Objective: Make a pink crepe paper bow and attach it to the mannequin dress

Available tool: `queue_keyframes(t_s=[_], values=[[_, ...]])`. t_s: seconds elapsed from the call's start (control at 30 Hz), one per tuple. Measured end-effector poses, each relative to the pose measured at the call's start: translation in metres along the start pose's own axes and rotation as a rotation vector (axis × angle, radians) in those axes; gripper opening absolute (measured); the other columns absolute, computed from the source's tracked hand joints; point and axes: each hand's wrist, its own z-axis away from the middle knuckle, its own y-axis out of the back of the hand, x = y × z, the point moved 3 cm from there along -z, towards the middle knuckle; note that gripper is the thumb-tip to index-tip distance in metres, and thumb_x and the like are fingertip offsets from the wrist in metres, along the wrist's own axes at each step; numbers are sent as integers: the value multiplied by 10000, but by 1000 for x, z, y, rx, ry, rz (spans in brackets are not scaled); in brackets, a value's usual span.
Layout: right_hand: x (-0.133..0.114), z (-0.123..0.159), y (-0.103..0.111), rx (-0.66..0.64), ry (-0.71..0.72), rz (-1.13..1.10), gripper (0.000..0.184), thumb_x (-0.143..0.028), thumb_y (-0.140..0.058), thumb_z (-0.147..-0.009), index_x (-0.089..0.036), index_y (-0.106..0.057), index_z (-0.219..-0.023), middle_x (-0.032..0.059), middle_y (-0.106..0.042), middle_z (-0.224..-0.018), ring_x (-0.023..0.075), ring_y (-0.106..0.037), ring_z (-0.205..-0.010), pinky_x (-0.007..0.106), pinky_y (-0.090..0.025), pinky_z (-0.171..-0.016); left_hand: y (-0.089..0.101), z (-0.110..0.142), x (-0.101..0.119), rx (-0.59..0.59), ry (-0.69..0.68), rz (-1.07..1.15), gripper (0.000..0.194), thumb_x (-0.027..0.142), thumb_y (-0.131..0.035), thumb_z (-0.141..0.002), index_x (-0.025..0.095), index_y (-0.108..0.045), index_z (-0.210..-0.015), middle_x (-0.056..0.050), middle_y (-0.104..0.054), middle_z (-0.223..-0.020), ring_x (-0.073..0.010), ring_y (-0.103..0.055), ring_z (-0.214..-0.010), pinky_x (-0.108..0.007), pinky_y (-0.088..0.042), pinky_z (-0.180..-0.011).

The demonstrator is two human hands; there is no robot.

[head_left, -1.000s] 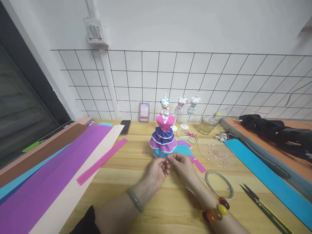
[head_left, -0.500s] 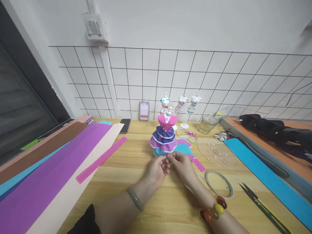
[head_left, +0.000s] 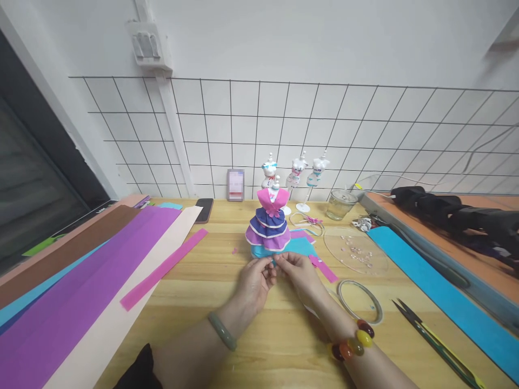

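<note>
Pinching a blue piece (head_left: pixel 274 261) (mostly hidden) — left hand (head_left: pixel 254 280), right hand (head_left: pixel 300 274)

Pink bodice (head_left: pixel 273 206), navy and purple tiers (head_left: pixel 268 229) edged white, apparently turquoise hem (head_left: pixel 260 252) on the dress (head_left: pixel 268 218)

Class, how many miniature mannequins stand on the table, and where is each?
4: the dressed mannequin is in front; farther back, toward the wall, are the left mannequin, partly hidden, the middle mannequin and the right mannequin.

View swung right; dressed mannequin (head_left: pixel 270 222) shifted rightward against mannequin behind (head_left: pixel 269 169).
</note>
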Motion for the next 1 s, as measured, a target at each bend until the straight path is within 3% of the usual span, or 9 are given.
queue_keyframes(t_s=[0.2, 0.53, 0.9, 1.0], values=[[1, 0, 2, 5, -25, -13, 407, -531, -595, -702, -140, -580, -591, -13, -525, -527, 77, -392, -464, 216, -305, -478, 2, -2, 0, 1, 1, 1, 88, 128, -597, -652, 117, -516, -620, 13, -517, -553, -51, -478, -479, -157, -333, -431], [2, -2, 1, 13, -1, 14, 386, -518, -623, -673, -134, -615, -636, 23, -604, -610, 122, -506, -547, 249, -378, -558, 2, 1, 0, -9, 30, 24, 61, 145, -570, -688, 115, -522, -664, 3, -518, -593, -62, -486, -494, -168, -349, -428], [-4, 0, 0, -40, 23, 87, 408, -543, -545, -726, -148, -629, -669, 39, -633, -640, 144, -554, -602, 255, -422, -594, 5, 0, 0, -11, -7, 0, 99, 123, -636, -647, 114, -537, -647, 11, -534, -579, -49, -485, -492, -154, -351, -438], [-8, -3, 8, -64, 6, 168, 415, -542, -549, -714, -143, -655, -676, 40, -649, -643, 122, -530, -552, 244, -414, -562, 6, -2, 1, -6, -10, -5, 113, 118, -636, -644, 119, -523, -633, 17, -529, -574, -44, -480, -489, -151, -356, -441]])
